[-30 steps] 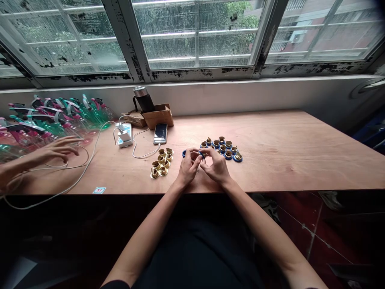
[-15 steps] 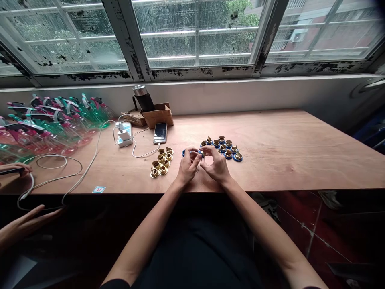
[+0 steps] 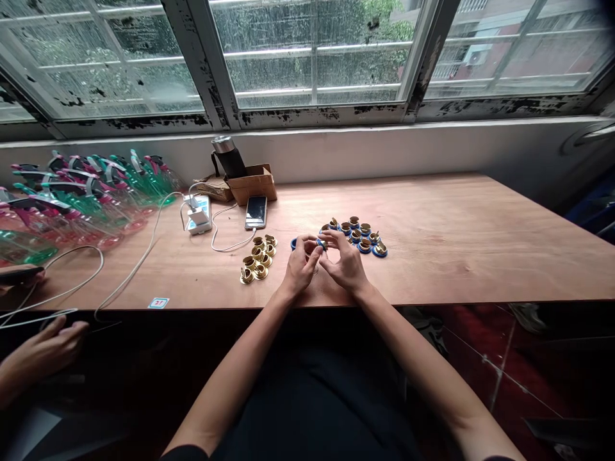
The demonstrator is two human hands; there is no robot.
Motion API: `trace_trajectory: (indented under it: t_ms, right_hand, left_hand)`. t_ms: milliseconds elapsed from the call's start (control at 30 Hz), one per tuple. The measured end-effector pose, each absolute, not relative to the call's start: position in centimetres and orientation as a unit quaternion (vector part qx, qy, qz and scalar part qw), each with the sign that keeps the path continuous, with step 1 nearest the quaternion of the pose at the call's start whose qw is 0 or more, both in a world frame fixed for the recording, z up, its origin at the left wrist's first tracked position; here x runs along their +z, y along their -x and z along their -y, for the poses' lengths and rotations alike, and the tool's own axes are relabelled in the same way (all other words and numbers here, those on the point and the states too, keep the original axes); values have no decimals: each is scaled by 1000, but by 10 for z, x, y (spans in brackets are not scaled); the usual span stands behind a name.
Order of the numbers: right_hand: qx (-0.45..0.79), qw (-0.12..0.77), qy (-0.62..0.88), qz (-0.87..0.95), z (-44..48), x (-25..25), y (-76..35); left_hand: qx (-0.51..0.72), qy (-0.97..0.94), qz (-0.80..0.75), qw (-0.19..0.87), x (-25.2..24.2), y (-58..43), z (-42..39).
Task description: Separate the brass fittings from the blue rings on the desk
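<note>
Head view, mid-frame: our left hand (image 3: 300,267) and right hand (image 3: 348,264) pinch a round blue-and-gold metal piece (image 3: 321,244); we should hold steady

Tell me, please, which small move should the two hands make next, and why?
Perhaps press the small blue-and-gold piece gently together: the left hand and right hand both have fingers on it, and how well its parts fit is hidden. The gold pieces with blue rims nearby suggest this pairing.
</note>
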State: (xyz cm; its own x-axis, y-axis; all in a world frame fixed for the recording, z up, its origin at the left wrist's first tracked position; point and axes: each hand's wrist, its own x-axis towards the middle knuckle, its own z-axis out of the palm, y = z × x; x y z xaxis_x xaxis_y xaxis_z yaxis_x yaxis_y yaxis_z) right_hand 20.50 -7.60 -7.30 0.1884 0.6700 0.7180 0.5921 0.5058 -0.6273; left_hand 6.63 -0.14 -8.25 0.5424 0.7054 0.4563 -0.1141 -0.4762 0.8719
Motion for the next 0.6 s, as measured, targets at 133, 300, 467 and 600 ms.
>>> trace_trajectory:
  t_ms: [133, 300, 467, 600]
  right_hand:
    - [21, 585, 510, 631, 75, -75, -207]
    - [-30, 572, 511, 641, 75, -73, -207]
    - [-53, 565, 498, 655, 76, -72, -206]
    - [-31, 567, 503, 652, 75, -74, -207]
  left_hand:
    - [441, -739, -204, 466, -82, -66, 2]
    - [439, -730, -191, 487, -83, -67, 2]
    - [417, -720, -192, 521, -86, -67, 1]
    - [420, -714, -192, 527, -87, -67, 1]
